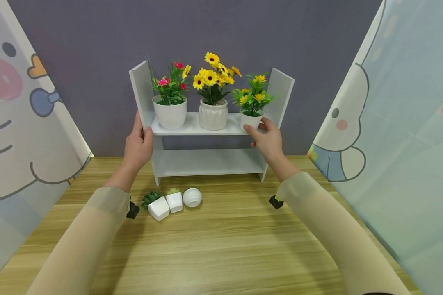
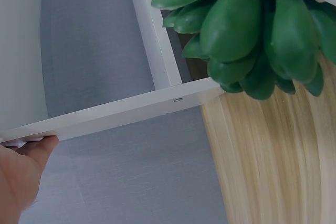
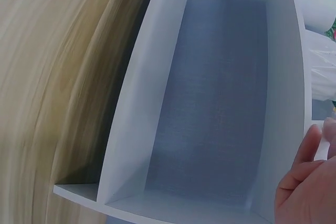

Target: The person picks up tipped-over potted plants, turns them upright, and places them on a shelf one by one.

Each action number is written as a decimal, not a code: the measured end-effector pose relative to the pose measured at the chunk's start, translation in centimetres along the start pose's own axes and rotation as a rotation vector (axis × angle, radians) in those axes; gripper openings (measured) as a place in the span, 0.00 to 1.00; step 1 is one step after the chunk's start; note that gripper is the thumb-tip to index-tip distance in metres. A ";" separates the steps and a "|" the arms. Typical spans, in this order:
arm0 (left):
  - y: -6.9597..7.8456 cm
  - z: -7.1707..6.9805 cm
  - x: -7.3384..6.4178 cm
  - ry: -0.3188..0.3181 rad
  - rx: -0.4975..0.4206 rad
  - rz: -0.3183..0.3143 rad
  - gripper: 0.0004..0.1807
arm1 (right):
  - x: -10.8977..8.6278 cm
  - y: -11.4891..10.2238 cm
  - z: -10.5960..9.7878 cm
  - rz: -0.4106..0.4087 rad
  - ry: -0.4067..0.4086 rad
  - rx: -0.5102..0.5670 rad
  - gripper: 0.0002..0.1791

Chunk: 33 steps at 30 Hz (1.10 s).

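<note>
My right hand (image 1: 269, 141) grips a small white pot with yellow flowers (image 1: 250, 121), thumb in front, at the right end of the upper board of a white two-tier shelf (image 1: 206, 162). Whether the pot bears fully on the board, I cannot tell. My left hand (image 1: 138, 145) rests against the outer left side panel of the shelf; in the left wrist view its fingers (image 2: 44, 148) touch that panel. Beside the gripped pot stands a ribbed white pot with yellow daisy-like flowers (image 1: 213, 116). Farther left is a round white pot with pink and yellow flowers (image 1: 170, 114).
In front of the shelf, three small white pots lie tipped on the wood table (image 1: 225, 246): one with a dark green succulent (image 1: 158, 208), a square one (image 1: 175, 202) and a round one (image 1: 192, 198). A grey panel (image 1: 206, 28) stands behind; cartoon-printed curtains flank both sides.
</note>
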<state>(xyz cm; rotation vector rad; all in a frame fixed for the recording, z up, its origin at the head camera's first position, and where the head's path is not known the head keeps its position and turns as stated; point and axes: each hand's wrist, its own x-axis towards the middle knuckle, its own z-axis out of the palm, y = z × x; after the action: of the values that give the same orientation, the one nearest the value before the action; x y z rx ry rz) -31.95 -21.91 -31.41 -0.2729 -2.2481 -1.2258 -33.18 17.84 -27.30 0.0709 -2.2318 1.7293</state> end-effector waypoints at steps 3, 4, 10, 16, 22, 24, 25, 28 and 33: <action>0.0 0.0 0.0 -0.002 -0.001 -0.005 0.38 | 0.3 -0.1 0.3 0.016 0.015 0.005 0.48; 0.0 0.0 0.0 -0.003 -0.001 -0.008 0.38 | 0.4 -0.2 0.4 0.017 0.021 0.002 0.47; 0.1 -0.1 -0.1 -0.007 -0.004 -0.022 0.38 | 0.9 -0.1 0.9 0.031 0.063 -0.010 0.46; 0.1 -0.1 0.0 -0.001 0.001 -0.003 0.38 | 1.2 0.0 1.3 0.029 0.115 -0.049 0.45; 0.1 -0.1 0.1 0.004 0.003 -0.001 0.38 | 1.5 0.1 1.5 0.018 0.153 -0.080 0.44; 0.2 -0.1 0.1 0.004 0.000 -0.003 0.38 | 1.5 0.2 1.5 0.019 0.161 -0.085 0.44; 0.1 -0.1 0.1 0.003 -0.002 -0.004 0.38 | 1.6 0.2 1.5 0.021 0.164 -0.087 0.44; 0.1 -0.1 0.1 0.001 -0.002 -0.006 0.38 | 1.7 0.2 1.6 0.027 0.173 -0.090 0.44; 0.1 -0.1 0.0 -0.002 0.006 -0.010 0.38 | 1.7 0.4 1.6 0.035 0.172 -0.081 0.45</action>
<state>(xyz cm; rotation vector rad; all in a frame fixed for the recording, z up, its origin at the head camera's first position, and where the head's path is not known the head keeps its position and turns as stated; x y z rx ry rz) -31.92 -21.90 -31.28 -0.2614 -2.2565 -1.2241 -35.21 16.67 -27.57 -0.1307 -2.1851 1.5956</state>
